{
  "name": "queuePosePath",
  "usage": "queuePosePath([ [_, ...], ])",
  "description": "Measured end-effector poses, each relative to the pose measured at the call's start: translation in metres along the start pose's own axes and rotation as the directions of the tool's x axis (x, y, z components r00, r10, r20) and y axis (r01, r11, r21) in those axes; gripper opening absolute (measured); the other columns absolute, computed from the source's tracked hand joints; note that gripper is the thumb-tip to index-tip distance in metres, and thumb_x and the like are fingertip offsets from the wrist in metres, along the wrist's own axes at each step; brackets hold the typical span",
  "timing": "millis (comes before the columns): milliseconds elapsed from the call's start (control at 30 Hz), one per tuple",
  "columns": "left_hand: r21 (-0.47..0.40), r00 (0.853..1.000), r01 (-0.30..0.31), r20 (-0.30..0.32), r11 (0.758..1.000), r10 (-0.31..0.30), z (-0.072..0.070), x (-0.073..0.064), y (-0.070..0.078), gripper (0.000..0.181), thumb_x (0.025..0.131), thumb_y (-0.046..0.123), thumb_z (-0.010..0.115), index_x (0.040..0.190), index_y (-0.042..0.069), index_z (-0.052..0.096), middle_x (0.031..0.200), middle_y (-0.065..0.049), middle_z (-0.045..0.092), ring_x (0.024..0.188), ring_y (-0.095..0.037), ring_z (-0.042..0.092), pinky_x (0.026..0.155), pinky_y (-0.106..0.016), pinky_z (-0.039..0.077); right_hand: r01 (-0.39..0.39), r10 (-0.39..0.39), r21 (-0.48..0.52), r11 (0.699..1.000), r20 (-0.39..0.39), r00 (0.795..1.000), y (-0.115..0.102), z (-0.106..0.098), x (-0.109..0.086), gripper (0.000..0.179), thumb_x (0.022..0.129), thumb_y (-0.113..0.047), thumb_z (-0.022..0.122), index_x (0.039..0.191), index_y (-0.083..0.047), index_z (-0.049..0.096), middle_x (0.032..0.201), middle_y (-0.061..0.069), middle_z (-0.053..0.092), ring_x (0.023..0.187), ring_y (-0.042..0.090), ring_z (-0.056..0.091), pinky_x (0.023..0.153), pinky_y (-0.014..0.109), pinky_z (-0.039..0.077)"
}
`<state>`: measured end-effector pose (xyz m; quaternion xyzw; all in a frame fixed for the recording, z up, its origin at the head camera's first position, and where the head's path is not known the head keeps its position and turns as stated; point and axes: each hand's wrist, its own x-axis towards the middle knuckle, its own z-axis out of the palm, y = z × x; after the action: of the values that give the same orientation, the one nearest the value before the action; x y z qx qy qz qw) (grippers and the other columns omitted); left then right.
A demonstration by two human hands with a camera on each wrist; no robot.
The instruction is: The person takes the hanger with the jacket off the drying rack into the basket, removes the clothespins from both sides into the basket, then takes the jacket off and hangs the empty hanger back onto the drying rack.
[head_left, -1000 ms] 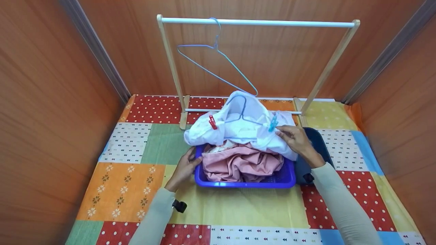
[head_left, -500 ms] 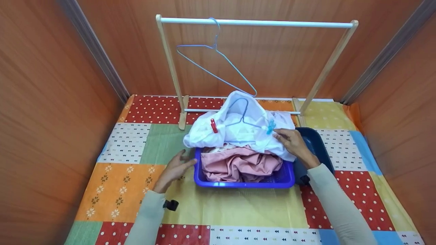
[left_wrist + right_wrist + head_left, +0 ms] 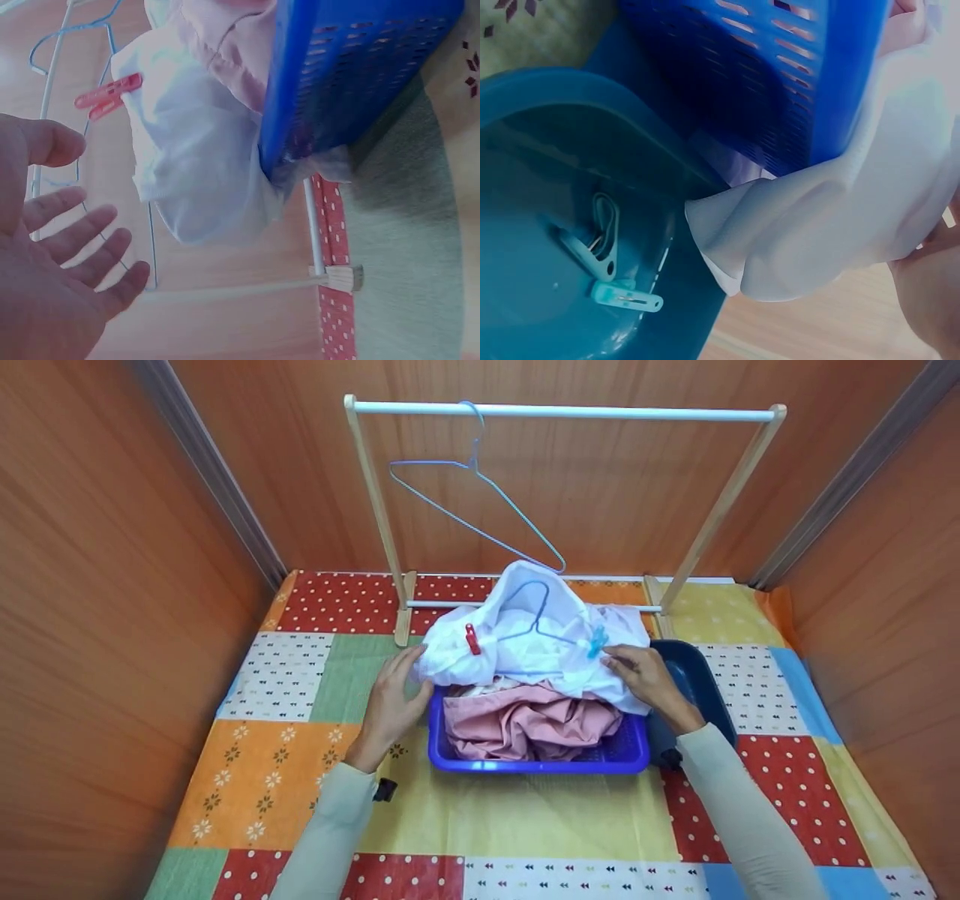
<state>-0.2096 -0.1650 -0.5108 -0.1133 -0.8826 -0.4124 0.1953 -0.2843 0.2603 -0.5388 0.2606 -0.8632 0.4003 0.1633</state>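
Observation:
A white hooded garment (image 3: 540,652) lies over the back of a purple-blue basket (image 3: 540,767), with a blue wire hanger (image 3: 537,624) inside it. A red clothespin (image 3: 472,639) grips its left shoulder, a light blue clothespin (image 3: 598,641) its right. Beside the garment's left side is my left hand (image 3: 394,705), fingers spread; the left wrist view shows nothing in its palm. Just below the light blue clothespin, my right hand (image 3: 646,679) pinches the white fabric with thumb and fingertips. In the right wrist view, cloth partly hides those fingers.
Pink cloth (image 3: 536,724) fills the basket's front. A dark teal tub (image 3: 694,667) stands to its right, holding loose clothespins (image 3: 626,296). Behind is a rack with a white rail (image 3: 600,412), from which a bare wire hanger (image 3: 517,506) hangs. Wooden panels surround the patchwork cloth (image 3: 555,817).
My left hand has let go of the basket's left rim, drawn back, then risen to the garment's left side. My right hand has stayed at the fabric below the light blue clothespin.

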Motion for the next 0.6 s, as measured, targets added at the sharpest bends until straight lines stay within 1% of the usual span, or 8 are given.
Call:
queuePosePath([
  [67,0.023,0.999,-0.049,0.017,0.999,0.048,0.006,0.005,0.003,0.049,0.089,0.01,0.066,0.136,0.006,0.056,0.137,-0.016,0.059,0.131,-0.032,0.051,0.112,-0.047,0.04,0.0,0.0,-0.012,1.0,-0.007,1.0,-0.001,0.0,0.0,0.017,0.086,-0.001,0.072,0.103,-0.001,0.076,0.099,0.014,0.076,0.091,0.024,0.071,0.079,0.004,0.044],
  [200,0.058,0.994,-0.094,0.055,0.994,0.091,0.017,0.014,0.005,0.047,0.091,0.008,0.063,0.137,0.005,0.056,0.136,-0.016,0.06,0.132,-0.034,0.052,0.111,-0.048,0.04,-0.018,0.018,-0.013,1.0,-0.003,1.0,-0.002,-0.001,0.0,0.017,0.086,-0.003,0.071,0.102,-0.002,0.076,0.1,0.014,0.076,0.092,0.026,0.071,0.081,0.003,0.043],
  [367,0.1,0.986,-0.159,0.056,0.982,0.154,0.028,0.022,0.002,0.042,0.089,0.002,0.062,0.132,0.002,0.06,0.13,-0.018,0.064,0.127,-0.038,0.055,0.109,-0.054,0.04,-0.025,0.025,-0.017,1.0,-0.001,1.0,-0.003,-0.001,0.0,0.017,0.087,-0.004,0.071,0.103,-0.001,0.076,0.1,0.014,0.076,0.092,0.026,0.071,0.08,0.003,0.043],
  [467,0.123,0.986,-0.16,0.062,0.979,0.153,0.033,0.025,0.001,0.038,0.092,0.006,0.062,0.13,0.003,0.062,0.128,-0.017,0.066,0.126,-0.037,0.056,0.109,-0.056,0.038,-0.024,0.024,-0.021,0.999,0.001,1.0,-0.003,-0.001,-0.001,0.017,0.087,-0.004,0.071,0.103,-0.002,0.076,0.1,0.014,0.076,0.092,0.026,0.071,0.081,0.003,0.043],
  [600,0.13,0.99,-0.121,0.083,0.984,0.111,0.038,0.027,0.0,0.033,0.095,0.013,0.062,0.126,0.005,0.065,0.124,-0.016,0.068,0.124,-0.034,0.058,0.11,-0.053,0.038,-0.032,0.032,-0.014,0.999,0.012,0.999,-0.002,0.0,-0.002,0.017,0.088,-0.005,0.07,0.104,-0.002,0.076,0.1,0.013,0.076,0.094,0.027,0.071,0.082,0.002,0.041],
])
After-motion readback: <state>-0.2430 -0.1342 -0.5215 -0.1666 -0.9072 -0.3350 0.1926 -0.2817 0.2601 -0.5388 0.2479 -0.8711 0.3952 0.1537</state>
